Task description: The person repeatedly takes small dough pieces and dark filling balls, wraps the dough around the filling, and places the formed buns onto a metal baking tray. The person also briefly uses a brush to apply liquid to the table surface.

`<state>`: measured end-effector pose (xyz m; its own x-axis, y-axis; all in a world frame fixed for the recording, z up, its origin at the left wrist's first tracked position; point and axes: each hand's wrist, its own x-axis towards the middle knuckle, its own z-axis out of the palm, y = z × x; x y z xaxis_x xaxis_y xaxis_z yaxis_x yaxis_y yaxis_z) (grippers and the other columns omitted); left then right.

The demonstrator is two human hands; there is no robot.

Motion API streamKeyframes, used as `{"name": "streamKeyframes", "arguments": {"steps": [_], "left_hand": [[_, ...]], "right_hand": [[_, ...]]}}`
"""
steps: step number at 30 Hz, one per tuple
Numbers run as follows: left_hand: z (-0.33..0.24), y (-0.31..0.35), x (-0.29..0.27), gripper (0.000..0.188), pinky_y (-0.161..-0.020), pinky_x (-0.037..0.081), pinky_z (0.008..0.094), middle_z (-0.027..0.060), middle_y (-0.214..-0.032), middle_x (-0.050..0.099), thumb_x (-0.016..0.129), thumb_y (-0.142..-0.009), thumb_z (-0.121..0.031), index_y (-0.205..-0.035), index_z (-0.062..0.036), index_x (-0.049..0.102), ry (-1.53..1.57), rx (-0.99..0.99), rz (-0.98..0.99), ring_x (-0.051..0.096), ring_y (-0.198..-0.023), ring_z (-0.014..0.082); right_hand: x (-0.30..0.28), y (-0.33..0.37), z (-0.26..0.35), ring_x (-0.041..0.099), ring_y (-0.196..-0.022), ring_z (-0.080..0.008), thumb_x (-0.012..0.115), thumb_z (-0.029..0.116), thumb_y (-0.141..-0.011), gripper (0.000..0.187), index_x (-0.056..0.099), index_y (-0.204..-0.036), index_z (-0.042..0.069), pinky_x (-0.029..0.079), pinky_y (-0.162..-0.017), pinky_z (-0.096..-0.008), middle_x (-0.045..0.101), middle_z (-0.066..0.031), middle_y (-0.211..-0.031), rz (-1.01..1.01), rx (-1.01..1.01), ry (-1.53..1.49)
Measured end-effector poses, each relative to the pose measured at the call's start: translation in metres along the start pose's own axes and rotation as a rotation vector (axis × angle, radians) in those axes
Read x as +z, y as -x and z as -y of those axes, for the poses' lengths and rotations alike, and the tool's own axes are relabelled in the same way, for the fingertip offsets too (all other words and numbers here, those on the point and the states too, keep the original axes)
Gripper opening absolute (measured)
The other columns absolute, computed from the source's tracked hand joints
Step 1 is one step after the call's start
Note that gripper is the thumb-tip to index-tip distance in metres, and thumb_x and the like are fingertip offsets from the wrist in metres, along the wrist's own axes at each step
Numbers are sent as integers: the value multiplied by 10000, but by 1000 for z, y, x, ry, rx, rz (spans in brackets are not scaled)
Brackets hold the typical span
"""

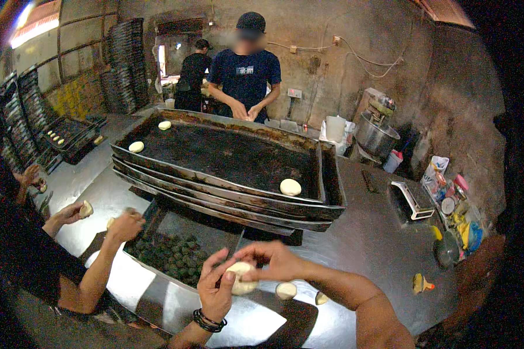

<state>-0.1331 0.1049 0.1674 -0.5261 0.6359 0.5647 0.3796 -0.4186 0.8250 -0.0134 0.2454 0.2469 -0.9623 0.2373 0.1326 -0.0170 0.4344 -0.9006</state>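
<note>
Steel counter [378,244] carries stacked dark baking trays [227,157], top one holding four dough rounds. Nearer tray of dark filling balls [174,256] just left of the hands. Left hand [215,288] and right hand [273,260] both grip-closed on one dough piece [241,278] above the counter's near edge; two loose dough pieces [286,290] beside.

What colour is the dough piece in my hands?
Pale cream, off-white dough piece, seen best in the head view.
</note>
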Motion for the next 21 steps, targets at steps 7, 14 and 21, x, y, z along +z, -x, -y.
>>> {"name": "streamKeyframes", "arguments": {"steps": [7,14,21], "left_hand": [[8,-8,-52,372,-790,521,341,163,-1303,474,511,-930,-255,-1194,6,539,352,-240,-123,582,-1016,231],[15,29,-79,257,-740,536,317,136,-1210,542,545,-907,-154,-1103,11,561,320,-420,-118,607,-946,199],[31,106,-73,277,-830,473,299,112,-1151,578,558,-911,-149,-1132,18,568,214,-659,26,575,-991,186]], "right_hand": [[-105,-112,-60,636,-864,-220,759,86,-671,345,650,-997,49,504,-804,-316,654,-75,-927,-820,-266,408],[-141,-149,-68,627,-702,-105,709,83,-764,198,663,-951,33,512,-658,-283,682,-85,-744,-1056,-174,571],[-59,55,-136,638,-817,-157,643,215,-852,241,667,-1014,39,493,-752,-296,684,-110,-918,-711,141,177]]}}
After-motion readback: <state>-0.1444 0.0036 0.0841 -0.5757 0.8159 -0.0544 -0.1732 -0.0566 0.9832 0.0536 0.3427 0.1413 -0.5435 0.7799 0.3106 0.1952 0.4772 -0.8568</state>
